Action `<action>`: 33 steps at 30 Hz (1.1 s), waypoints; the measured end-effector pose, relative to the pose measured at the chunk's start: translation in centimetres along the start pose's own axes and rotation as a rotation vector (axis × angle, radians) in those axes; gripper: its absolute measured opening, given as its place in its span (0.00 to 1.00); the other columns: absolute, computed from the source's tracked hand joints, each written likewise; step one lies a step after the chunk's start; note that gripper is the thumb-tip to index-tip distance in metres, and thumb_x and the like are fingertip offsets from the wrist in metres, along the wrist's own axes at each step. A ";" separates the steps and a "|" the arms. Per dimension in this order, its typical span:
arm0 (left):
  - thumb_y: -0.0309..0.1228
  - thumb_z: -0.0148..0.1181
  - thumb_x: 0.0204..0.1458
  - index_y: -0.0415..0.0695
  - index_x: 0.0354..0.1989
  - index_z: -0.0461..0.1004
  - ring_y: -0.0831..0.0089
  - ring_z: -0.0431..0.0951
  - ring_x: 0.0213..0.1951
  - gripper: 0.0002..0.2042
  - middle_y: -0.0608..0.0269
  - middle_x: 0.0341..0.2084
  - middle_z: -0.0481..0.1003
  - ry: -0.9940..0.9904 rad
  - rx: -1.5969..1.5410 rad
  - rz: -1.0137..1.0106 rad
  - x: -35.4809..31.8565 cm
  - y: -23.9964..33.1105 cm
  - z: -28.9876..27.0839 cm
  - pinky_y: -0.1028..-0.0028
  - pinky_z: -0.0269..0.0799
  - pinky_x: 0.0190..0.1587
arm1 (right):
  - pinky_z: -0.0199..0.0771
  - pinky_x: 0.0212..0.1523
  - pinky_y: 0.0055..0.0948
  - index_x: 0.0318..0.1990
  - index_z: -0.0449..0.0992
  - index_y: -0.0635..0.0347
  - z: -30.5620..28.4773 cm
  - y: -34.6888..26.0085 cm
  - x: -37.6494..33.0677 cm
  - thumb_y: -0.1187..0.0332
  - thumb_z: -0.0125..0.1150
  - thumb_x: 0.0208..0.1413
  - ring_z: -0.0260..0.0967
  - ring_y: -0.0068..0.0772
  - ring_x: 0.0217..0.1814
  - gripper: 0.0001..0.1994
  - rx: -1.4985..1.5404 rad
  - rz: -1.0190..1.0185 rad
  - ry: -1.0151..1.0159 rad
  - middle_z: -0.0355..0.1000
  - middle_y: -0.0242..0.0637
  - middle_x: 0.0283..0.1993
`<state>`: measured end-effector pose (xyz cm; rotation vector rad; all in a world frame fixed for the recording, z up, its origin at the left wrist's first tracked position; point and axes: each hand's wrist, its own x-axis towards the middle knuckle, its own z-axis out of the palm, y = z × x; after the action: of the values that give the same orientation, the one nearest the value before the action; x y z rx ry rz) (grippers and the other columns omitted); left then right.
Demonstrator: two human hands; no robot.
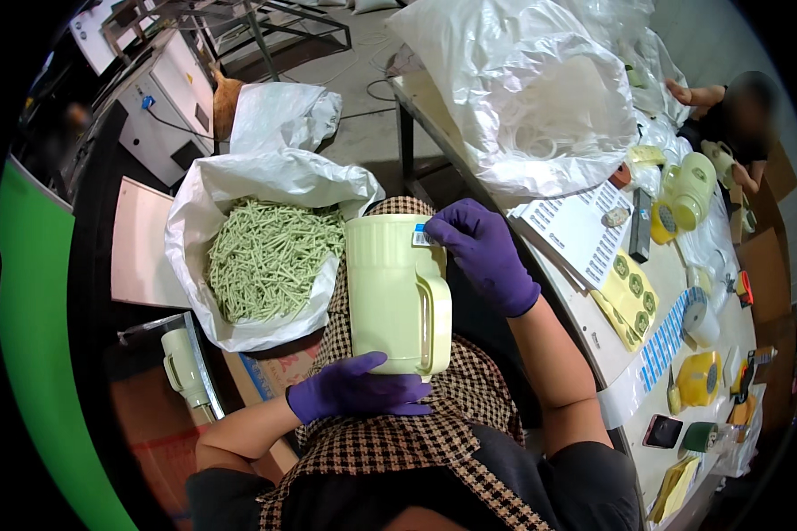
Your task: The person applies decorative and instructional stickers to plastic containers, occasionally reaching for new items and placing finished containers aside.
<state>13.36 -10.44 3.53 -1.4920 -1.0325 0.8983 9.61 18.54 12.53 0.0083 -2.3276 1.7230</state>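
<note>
Purple-gloved fingertips (pixel 436 232) of the right hand (pixel 485 252) press a small white sticker (pixel 421 236) against the rim of a pale green plastic jug (pixel 394 296), held upright over the lap; the left hand (pixel 356 389) cups its base, fingers curled around the bottom. Just left sits a white bag (pixel 266 186) of green pellets (pixel 270 257), with another jug (pixel 182 365) below it. To the right, a table (pixel 598 341) carries sticker sheets (pixel 627 296) and tape rolls (pixel 701 320).

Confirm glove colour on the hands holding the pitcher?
Purple, both the left hand and right hand on the pale green pitcher; head view.
</note>
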 end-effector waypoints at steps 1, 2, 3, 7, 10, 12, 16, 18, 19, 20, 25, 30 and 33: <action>0.41 0.47 0.65 0.67 0.76 0.48 0.82 0.60 0.68 0.30 0.81 0.67 0.63 0.001 -0.397 -0.201 -0.2 0.8 -0.5 0.59 0.48 0.74 | 0.71 0.45 0.31 0.36 0.82 0.65 0.2 -0.2 0.1 0.67 0.66 0.59 0.71 0.32 0.41 0.09 0.000 -0.006 -0.015 0.75 0.39 0.35; 0.40 0.47 0.65 0.69 0.76 0.49 0.84 0.61 0.67 0.30 0.83 0.66 0.63 0.006 -0.600 -0.303 -0.1 0.5 -0.6 0.60 0.49 0.73 | 0.71 0.46 0.31 0.36 0.82 0.66 0.3 -0.3 0.1 0.67 0.65 0.59 0.71 0.32 0.41 0.09 -0.003 -0.013 -0.026 0.75 0.39 0.35; 0.40 0.48 0.64 0.71 0.75 0.49 0.86 0.61 0.66 0.30 0.85 0.66 0.64 0.032 -0.803 -0.409 -0.1 0.3 -0.7 0.61 0.49 0.73 | 0.71 0.45 0.31 0.35 0.82 0.65 0.5 -0.2 0.1 0.66 0.66 0.58 0.71 0.31 0.40 0.10 0.019 -0.007 -0.022 0.74 0.39 0.34; 0.39 0.49 0.63 0.74 0.74 0.51 0.87 0.62 0.65 0.31 0.88 0.64 0.64 0.100 -0.856 -0.402 -0.1 -1.9 -0.1 0.64 0.51 0.72 | 0.72 0.43 0.33 0.33 0.82 0.63 0.3 -0.2 -0.2 0.62 0.70 0.53 0.71 0.36 0.39 0.12 -0.103 -0.069 0.054 0.73 0.41 0.33; 0.38 0.50 0.62 0.73 0.74 0.51 0.81 0.63 0.65 0.31 0.84 0.65 0.64 0.088 -0.499 -0.088 -0.3 -2.9 0.8 0.61 0.54 0.70 | 0.71 0.44 0.39 0.38 0.77 0.62 1.3 1.6 0.1 0.57 0.76 0.47 0.70 0.43 0.41 0.20 -0.297 -0.084 0.165 0.71 0.44 0.36; 0.39 0.55 0.59 0.71 0.72 0.55 0.75 0.65 0.64 0.31 0.78 0.66 0.64 0.028 -0.785 -0.195 -1.5 -0.3 0.7 0.53 0.54 0.69 | 0.72 0.45 0.35 0.46 0.71 0.65 2.0 4.7 1.1 0.56 0.74 0.51 0.68 0.34 0.40 0.24 -0.154 -0.011 0.229 0.69 0.40 0.40; 0.42 0.67 0.52 0.73 0.62 0.68 0.67 0.70 0.62 0.27 0.75 0.60 0.69 -0.100 -1.381 -0.495 -2.0 -4.1 -0.1 0.38 0.49 0.70 | 0.72 0.45 0.29 0.53 0.75 0.62 -1.0 6.1 -3.0 0.65 0.71 0.54 0.68 0.29 0.40 0.20 0.011 0.021 0.423 0.70 0.36 0.40; 0.47 0.70 0.51 0.70 0.61 0.67 0.60 0.72 0.62 0.28 0.65 0.57 0.72 0.235 -1.276 -0.666 -3.2 -5.8 0.9 0.33 0.42 0.73 | 0.74 0.48 0.31 0.48 0.78 0.62 -4.9 5.9 -6.8 0.68 0.70 0.54 0.73 0.34 0.45 0.15 -0.155 -0.138 0.513 0.74 0.40 0.45; 0.44 0.70 0.52 0.60 0.65 0.65 0.59 0.72 0.63 0.31 0.61 0.60 0.70 0.326 -1.333 -0.887 -3.4 -7.3 1.0 0.31 0.40 0.73 | 0.75 0.49 0.32 0.46 0.79 0.62 -7.7 5.8 -8.5 0.69 0.70 0.55 0.75 0.38 0.47 0.13 -0.405 -0.206 0.567 0.75 0.41 0.46; 0.41 0.68 0.53 0.53 0.66 0.63 0.58 0.73 0.62 0.32 0.58 0.60 0.71 0.393 -1.347 -1.060 -3.2 -9.1 1.0 0.38 0.49 0.70 | 0.75 0.51 0.34 0.45 0.80 0.62 -10.6 5.7 -10.1 0.70 0.69 0.55 0.76 0.41 0.49 0.11 -0.662 -0.275 0.607 0.76 0.43 0.48; 0.38 0.69 0.51 0.34 0.69 0.60 0.53 0.76 0.58 0.39 0.42 0.58 0.73 0.508 -1.981 -1.891 0.2 -18.2 5.4 0.57 0.74 0.60 | 0.76 0.47 0.35 0.48 0.81 0.64 -24.4 13.0 -16.1 0.64 0.71 0.55 0.76 0.39 0.43 0.17 -0.802 0.080 1.024 0.78 0.43 0.42; 0.46 0.74 0.43 0.39 0.68 0.63 0.45 0.75 0.58 0.43 0.33 0.57 0.71 1.263 -3.078 -0.902 4.5 -11.6 12.4 0.50 0.73 0.61 | 0.73 0.47 0.41 0.46 0.85 0.57 -25.8 17.6 -15.6 0.50 0.72 0.50 0.74 0.46 0.44 0.22 -1.125 0.373 0.881 0.78 0.43 0.40; 0.47 0.73 0.43 0.43 0.70 0.63 0.44 0.73 0.59 0.44 0.32 0.57 0.70 1.215 -3.510 -0.763 9.1 -6.9 13.9 0.48 0.72 0.62 | 0.75 0.44 0.41 0.39 0.87 0.58 -26.0 17.0 -15.5 0.53 0.74 0.49 0.77 0.49 0.40 0.18 -1.092 0.397 0.952 0.79 0.47 0.37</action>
<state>2.64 3.20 8.07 0.7139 0.3606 1.8995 27.07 46.05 0.51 -1.1977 -2.1543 0.1548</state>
